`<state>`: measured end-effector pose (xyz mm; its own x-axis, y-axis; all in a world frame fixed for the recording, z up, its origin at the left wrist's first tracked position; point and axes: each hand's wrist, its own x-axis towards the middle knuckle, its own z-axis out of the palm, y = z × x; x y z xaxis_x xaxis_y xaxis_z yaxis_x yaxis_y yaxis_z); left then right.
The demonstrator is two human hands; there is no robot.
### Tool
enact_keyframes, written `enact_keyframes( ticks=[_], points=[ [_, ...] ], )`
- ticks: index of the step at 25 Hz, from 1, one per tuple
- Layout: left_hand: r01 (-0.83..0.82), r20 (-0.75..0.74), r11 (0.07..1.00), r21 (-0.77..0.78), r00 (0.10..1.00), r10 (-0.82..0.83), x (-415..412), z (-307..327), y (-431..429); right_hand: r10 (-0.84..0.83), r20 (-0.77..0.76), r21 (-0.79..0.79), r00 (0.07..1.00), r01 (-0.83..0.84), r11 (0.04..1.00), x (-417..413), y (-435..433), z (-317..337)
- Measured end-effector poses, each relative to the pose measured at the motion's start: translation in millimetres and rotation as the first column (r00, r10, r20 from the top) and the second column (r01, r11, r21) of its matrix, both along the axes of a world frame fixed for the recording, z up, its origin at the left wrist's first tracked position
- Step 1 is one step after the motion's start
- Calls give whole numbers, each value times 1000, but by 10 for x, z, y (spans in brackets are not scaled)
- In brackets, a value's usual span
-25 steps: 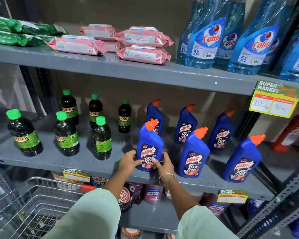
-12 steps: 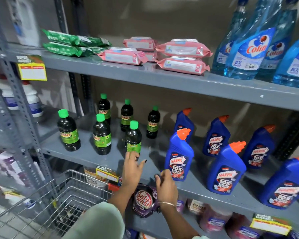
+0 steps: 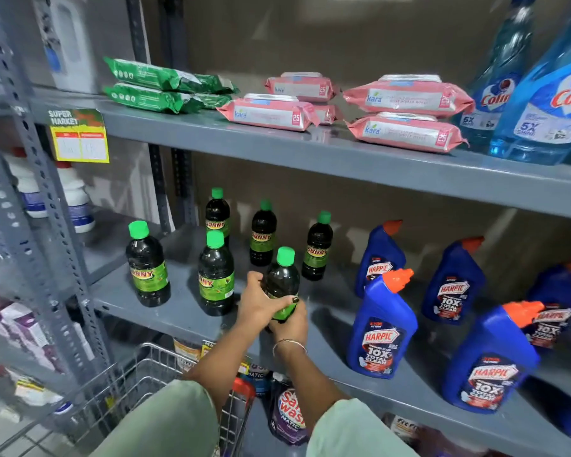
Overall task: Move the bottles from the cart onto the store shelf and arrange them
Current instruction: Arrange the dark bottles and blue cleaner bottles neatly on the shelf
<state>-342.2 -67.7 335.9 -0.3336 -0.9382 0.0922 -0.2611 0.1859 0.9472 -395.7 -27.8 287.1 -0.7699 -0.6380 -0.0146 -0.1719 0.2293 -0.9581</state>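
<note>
Head view, middle grey metal shelf (image 3: 185, 311). Left section: six dark plastic bottles with green screw caps and green-yellow "SUNNY" labels, upright, in two loose rows. Front-row third bottle (image 3: 282, 285) stood near the shelf's front edge, just beside the second front bottle (image 3: 216, 275); its lower label was covered by both hands. Left hand (image 3: 261, 301) curled around its left side, thumb across the front; right hand (image 3: 289, 319), bangle at the wrist, cupped its base from below-right. Right section: blue angled-neck "HARPIC" bottles with orange caps (image 3: 381, 328), upright. Below left: wire cart (image 3: 129, 390).
</note>
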Motion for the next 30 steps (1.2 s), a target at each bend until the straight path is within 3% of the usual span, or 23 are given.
enact_keyframes(
  ticks=[4, 8, 12, 16, 21, 30],
  points=[
    [79, 102, 997, -7, 992, -78, 7, -2, 7, -49, -129, 70, 990, 59, 996, 88, 96, -68],
    [254, 55, 966, 58, 965, -257, 82, 37, -46, -33, -15, 41, 999, 34, 999, 9, 209, -58],
    [360, -37, 923, 139, 933, -358, 113, 91, -51, -82, -163, 126, 983, 103, 987, -55, 253, -55],
    [377, -103, 907, 186, 926, -364, 120, 80, -5, -120, -110, 84, 987, 129, 988, -41, 298, -66],
    [316, -64, 935, 158, 949, -310, 17, 64, 33, -154, -128, 86, 980, 166, 982, 2, 308, -73],
    [347, -64, 925, 154, 938, -342, 89, 86, -76, -108, -173, 90, 979, 125, 988, -5, 250, -150]
  ],
)
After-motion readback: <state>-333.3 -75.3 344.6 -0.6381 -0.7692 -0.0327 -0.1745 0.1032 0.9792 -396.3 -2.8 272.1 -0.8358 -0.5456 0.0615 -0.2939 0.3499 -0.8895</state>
